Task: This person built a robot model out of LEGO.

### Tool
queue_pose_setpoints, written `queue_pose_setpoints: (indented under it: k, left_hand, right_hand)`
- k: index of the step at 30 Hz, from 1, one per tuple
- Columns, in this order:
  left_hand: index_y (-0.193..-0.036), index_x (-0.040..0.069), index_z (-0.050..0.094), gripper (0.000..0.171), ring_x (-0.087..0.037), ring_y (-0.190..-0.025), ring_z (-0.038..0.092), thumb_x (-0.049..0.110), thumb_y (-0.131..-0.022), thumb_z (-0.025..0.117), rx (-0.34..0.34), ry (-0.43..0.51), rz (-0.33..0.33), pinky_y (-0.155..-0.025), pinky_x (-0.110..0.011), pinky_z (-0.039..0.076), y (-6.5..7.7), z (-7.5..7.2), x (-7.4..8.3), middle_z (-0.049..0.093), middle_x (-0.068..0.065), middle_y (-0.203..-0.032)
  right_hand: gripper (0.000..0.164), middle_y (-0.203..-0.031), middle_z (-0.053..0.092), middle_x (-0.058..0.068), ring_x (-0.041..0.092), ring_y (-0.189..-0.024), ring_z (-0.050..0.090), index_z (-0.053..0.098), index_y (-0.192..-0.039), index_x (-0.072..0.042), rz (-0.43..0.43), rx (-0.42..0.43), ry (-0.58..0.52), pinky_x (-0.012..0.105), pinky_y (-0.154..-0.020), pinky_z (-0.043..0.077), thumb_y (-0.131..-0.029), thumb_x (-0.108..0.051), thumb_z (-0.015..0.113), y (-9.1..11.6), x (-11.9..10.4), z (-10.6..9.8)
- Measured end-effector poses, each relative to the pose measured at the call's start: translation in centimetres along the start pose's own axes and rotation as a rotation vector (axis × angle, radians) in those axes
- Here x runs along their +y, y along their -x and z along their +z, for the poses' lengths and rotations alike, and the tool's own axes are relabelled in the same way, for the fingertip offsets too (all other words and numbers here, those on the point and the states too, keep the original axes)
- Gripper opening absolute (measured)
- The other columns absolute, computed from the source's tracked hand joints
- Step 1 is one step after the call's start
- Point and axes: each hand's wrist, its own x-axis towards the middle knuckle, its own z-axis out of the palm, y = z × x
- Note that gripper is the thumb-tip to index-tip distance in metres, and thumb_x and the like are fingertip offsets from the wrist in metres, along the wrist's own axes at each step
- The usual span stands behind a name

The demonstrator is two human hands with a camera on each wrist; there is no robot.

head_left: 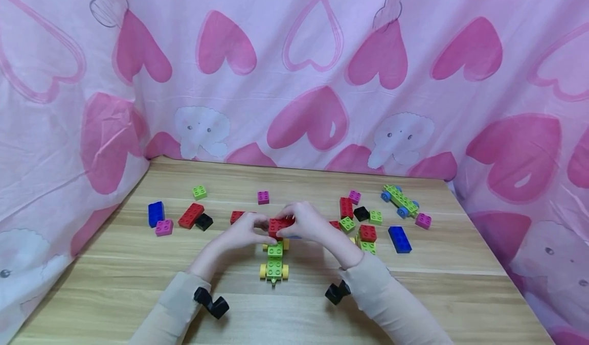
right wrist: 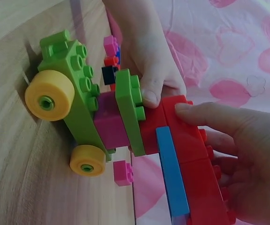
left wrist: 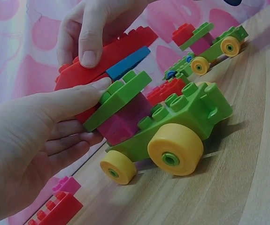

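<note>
A toy brick car stands on the table, with a green wheeled base and yellow wheels. On the base sits a magenta brick, topped by a green plate. Above that are a red brick, a blue plate and a row of red bricks. My left hand holds the stack, its thumb at the green plate and fingers behind it. From the other side my right hand grips the red bricks, thumb on their near face. The head view hides part of the stack behind my hands.
At left lie a blue brick, a red brick and a black brick. Toward the right are a green car base with blue wheels, another blue brick and a red-topped green build. A pink curtain borders the table.
</note>
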Motion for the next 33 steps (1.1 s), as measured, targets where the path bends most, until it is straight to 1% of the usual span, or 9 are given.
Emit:
queue_pose_setpoints:
  k: [5, 10, 13, 16, 20, 24, 28, 33]
  left_hand:
    - [-0.102, 0.015, 0.071, 0.026, -0.010, -0.095, 0.066, 0.029, -0.082, 0.079, 0.002, 0.004, 0.001, -0.092, -0.030, 0.052, 0.11, -0.17, 0.05, 0.073, 0.005, -0.098]
    - [-0.099, 0.015, 0.070, 0.023, -0.010, -0.096, 0.065, 0.028, -0.082, 0.079, 0.006, -0.002, -0.010, -0.092, -0.030, 0.051, 0.17, -0.27, 0.20, 0.072, 0.005, -0.097]
    - [-0.096, 0.014, 0.070, 0.022, -0.010, -0.094, 0.065, 0.027, -0.081, 0.080, 0.009, -0.007, -0.002, -0.090, -0.030, 0.052, 0.15, -0.29, 0.20, 0.072, 0.005, -0.095]
    - [-0.095, 0.014, 0.069, 0.020, -0.010, -0.093, 0.065, 0.026, -0.082, 0.079, 0.009, -0.007, 0.006, -0.088, -0.029, 0.052, 0.12, -0.29, 0.17, 0.072, 0.005, -0.094]
    - [-0.099, 0.014, 0.070, 0.023, -0.010, -0.094, 0.065, 0.028, -0.082, 0.079, 0.004, -0.004, 0.001, -0.090, -0.030, 0.051, 0.13, -0.32, 0.17, 0.072, 0.005, -0.096]
    - [-0.103, 0.014, 0.071, 0.027, -0.011, -0.097, 0.065, 0.030, -0.082, 0.079, 0.004, 0.001, -0.005, -0.093, -0.034, 0.051, 0.16, -0.31, 0.14, 0.072, 0.005, -0.099]
    - [-0.105, 0.014, 0.071, 0.029, -0.012, -0.097, 0.066, 0.031, -0.082, 0.079, 0.000, 0.012, -0.004, -0.094, -0.036, 0.051, 0.13, -0.17, 0.11, 0.072, 0.005, -0.100]
    - [-0.105, 0.015, 0.071, 0.029, -0.011, -0.097, 0.066, 0.031, -0.083, 0.078, -0.001, 0.011, -0.002, -0.094, -0.035, 0.051, 0.08, -0.06, 0.17, 0.072, 0.005, -0.100]
  right_hand:
    - [0.030, -0.097, 0.069, 0.000, 0.010, -0.084, 0.058, 0.076, -0.109, -0.012, 0.007, -0.010, 0.002, 0.024, -0.074, 0.053, -0.081, -0.022, 0.081, -0.22, -0.11, -0.08]
    - [0.030, -0.098, 0.068, 0.000, 0.011, -0.084, 0.058, 0.076, -0.109, -0.012, 0.011, -0.014, 0.002, 0.024, -0.075, 0.053, -0.081, -0.021, 0.081, -0.27, -0.23, -0.11]
    - [0.030, -0.097, 0.068, -0.001, 0.011, -0.084, 0.057, 0.076, -0.109, -0.012, 0.018, -0.007, 0.001, 0.024, -0.075, 0.053, -0.081, -0.021, 0.081, -0.26, -0.17, 0.02]
    - [0.030, -0.096, 0.067, -0.001, 0.010, -0.083, 0.057, 0.076, -0.109, -0.012, 0.005, 0.010, 0.004, 0.023, -0.074, 0.053, -0.080, -0.020, 0.081, -0.23, -0.09, 0.19]
    - [0.029, -0.093, 0.067, -0.001, 0.010, -0.081, 0.056, 0.077, -0.107, -0.011, -0.022, 0.042, 0.010, 0.022, -0.071, 0.052, -0.079, -0.019, 0.083, -0.13, -0.08, 0.36]
    - [0.029, -0.093, 0.067, -0.001, 0.009, -0.082, 0.056, 0.077, -0.106, -0.011, -0.033, 0.054, 0.010, 0.022, -0.071, 0.051, -0.078, -0.019, 0.083, -0.12, -0.01, 0.51]
    - [0.029, -0.093, 0.066, -0.002, 0.009, -0.082, 0.056, 0.077, -0.106, -0.011, -0.016, 0.047, 0.006, 0.022, -0.072, 0.051, -0.079, -0.019, 0.083, -0.13, 0.19, 0.56]
    - [0.029, -0.094, 0.067, -0.002, 0.010, -0.083, 0.056, 0.076, -0.106, -0.012, 0.013, 0.035, -0.008, 0.024, -0.073, 0.052, -0.078, -0.020, 0.083, -0.09, 0.29, 0.46]
